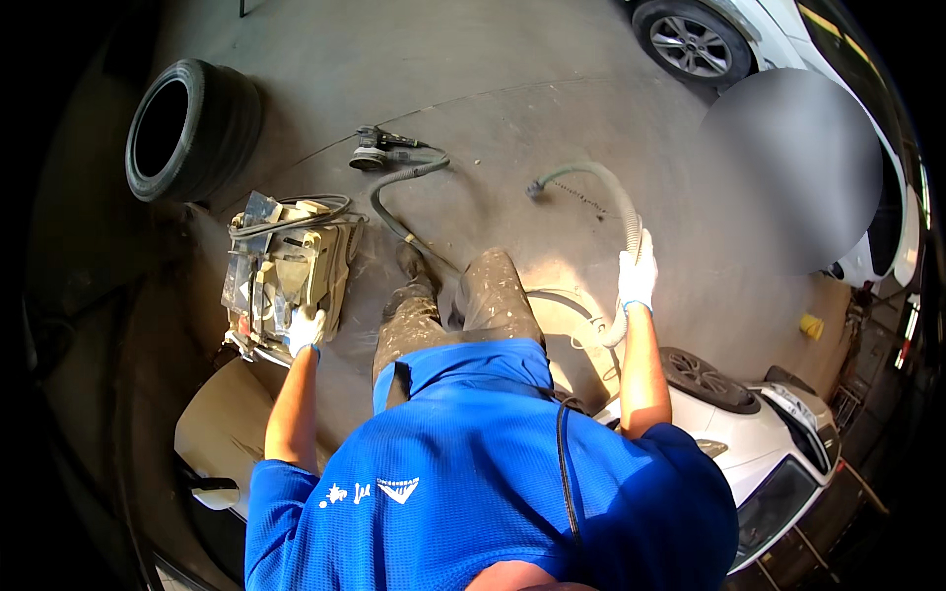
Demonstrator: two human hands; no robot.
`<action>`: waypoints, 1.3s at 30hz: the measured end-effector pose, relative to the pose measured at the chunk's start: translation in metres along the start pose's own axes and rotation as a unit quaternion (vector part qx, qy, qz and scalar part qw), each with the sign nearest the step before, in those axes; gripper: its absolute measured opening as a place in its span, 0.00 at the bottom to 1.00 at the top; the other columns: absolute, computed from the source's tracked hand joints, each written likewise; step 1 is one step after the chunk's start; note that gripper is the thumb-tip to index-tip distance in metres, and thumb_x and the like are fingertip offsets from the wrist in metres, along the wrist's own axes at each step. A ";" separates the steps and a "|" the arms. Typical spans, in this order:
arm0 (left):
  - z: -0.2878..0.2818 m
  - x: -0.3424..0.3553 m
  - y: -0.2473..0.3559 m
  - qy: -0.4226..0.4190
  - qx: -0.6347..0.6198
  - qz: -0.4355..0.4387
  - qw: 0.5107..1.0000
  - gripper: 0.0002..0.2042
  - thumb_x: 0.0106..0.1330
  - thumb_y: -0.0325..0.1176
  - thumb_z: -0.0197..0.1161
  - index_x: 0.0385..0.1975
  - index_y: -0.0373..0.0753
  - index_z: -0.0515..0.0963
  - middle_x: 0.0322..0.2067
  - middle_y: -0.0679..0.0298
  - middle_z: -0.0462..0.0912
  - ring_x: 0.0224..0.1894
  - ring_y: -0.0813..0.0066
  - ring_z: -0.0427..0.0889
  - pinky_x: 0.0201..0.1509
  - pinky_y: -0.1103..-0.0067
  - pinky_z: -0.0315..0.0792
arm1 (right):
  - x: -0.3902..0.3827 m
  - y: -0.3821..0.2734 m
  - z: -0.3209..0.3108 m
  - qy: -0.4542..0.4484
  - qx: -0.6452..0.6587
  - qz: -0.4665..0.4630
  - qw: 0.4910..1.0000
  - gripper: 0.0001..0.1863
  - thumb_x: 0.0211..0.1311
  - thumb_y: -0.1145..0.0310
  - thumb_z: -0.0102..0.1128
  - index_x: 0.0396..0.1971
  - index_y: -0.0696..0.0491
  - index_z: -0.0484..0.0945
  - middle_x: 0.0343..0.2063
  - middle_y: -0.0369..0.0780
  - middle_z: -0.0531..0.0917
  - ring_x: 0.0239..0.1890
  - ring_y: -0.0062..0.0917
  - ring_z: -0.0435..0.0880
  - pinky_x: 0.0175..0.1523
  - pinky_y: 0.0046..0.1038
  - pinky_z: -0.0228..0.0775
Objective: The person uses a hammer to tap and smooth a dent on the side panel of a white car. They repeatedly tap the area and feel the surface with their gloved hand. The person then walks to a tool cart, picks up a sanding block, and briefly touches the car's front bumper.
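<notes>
In my gloved right hand [638, 272] is a grey-green ribbed hose [613, 184], with the fingers wrapped round it. The hose arcs forward and to the left, ending in a dark nozzle [535, 189] close to the floor. Below that hand it bends down beside my right leg. My left hand [306, 330], also in a white glove, is closed at the near edge of a beige box-shaped dust extractor [325, 261]. Coiled dark cable [330, 212] and loose items lie on top of it. Ahead, a sander [371, 156] with its own hose [389, 187] rests on the floor.
A loose tyre [222, 128] stands at the far left. A car wheel [693, 44] is at the far right, and a white car [729, 419] lies near right. Close on the left is a beige car panel with a mirror [217, 424]. A blurred round patch covers part of the right.
</notes>
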State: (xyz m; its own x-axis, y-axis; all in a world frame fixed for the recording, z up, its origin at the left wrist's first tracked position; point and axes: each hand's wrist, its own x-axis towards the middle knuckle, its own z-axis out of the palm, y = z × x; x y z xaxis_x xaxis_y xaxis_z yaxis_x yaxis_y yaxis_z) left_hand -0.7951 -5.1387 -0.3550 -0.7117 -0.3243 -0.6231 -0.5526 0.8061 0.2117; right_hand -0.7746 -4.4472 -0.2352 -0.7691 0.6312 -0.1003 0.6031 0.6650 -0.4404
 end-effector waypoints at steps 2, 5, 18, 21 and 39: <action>0.019 -0.039 -0.056 -0.004 -0.052 -0.020 0.998 0.20 0.59 0.44 0.63 0.48 0.40 0.81 0.38 0.55 0.87 0.41 0.62 0.86 0.49 0.71 0.78 | -0.021 0.053 -0.008 0.009 0.111 0.066 0.992 0.37 0.59 0.77 0.60 0.70 0.48 0.60 0.42 0.41 0.80 0.35 0.25 0.80 0.37 0.27 0.76; 0.073 -0.111 -0.139 -0.007 -0.116 -0.064 0.991 0.19 0.58 0.42 0.63 0.46 0.39 0.82 0.39 0.54 0.87 0.43 0.64 0.86 0.51 0.72 0.77 | -0.057 0.081 -0.040 -0.019 0.307 0.254 0.917 0.34 0.59 0.78 0.60 0.67 0.52 0.64 0.32 0.35 0.78 0.22 0.14 0.74 0.21 0.21 0.69; 0.184 -0.367 0.148 -0.172 -0.029 0.285 0.943 0.18 0.62 0.43 0.62 0.44 0.35 0.82 0.38 0.55 0.87 0.43 0.65 0.85 0.51 0.74 0.75 | -0.276 0.240 -0.143 -0.092 0.659 0.262 0.698 0.13 0.57 0.75 0.61 0.42 0.58 0.72 0.21 0.40 0.78 0.19 0.27 0.78 0.26 0.28 0.73; 0.219 -0.443 0.246 -0.280 -0.116 0.365 0.880 0.18 0.66 0.37 0.61 0.51 0.33 0.78 0.45 0.56 0.85 0.46 0.69 0.82 0.54 0.74 0.75 | -0.315 0.229 -0.161 -0.079 0.652 0.194 0.728 0.10 0.55 0.73 0.63 0.36 0.57 0.74 0.20 0.38 0.79 0.20 0.23 0.78 0.25 0.25 0.71; 0.189 -0.687 0.251 -0.260 -0.023 0.364 0.894 0.24 0.54 0.43 0.68 0.47 0.35 0.76 0.34 0.58 0.81 0.37 0.70 0.79 0.45 0.74 0.74 | -0.251 0.308 -0.059 -0.154 0.892 0.292 0.308 0.20 0.70 0.59 0.50 0.51 0.59 0.70 0.44 0.49 0.78 0.48 0.40 0.79 0.58 0.44 0.75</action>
State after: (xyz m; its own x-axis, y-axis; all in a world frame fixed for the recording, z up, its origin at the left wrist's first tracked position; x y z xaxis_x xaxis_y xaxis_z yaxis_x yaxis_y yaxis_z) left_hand -0.3629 -4.6204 -0.0165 -0.5989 0.5621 -0.5705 -0.0508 0.6843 0.7275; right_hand -0.3835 -4.3773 -0.2928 -0.7891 0.1852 -0.5857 -0.2082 -0.9777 -0.0286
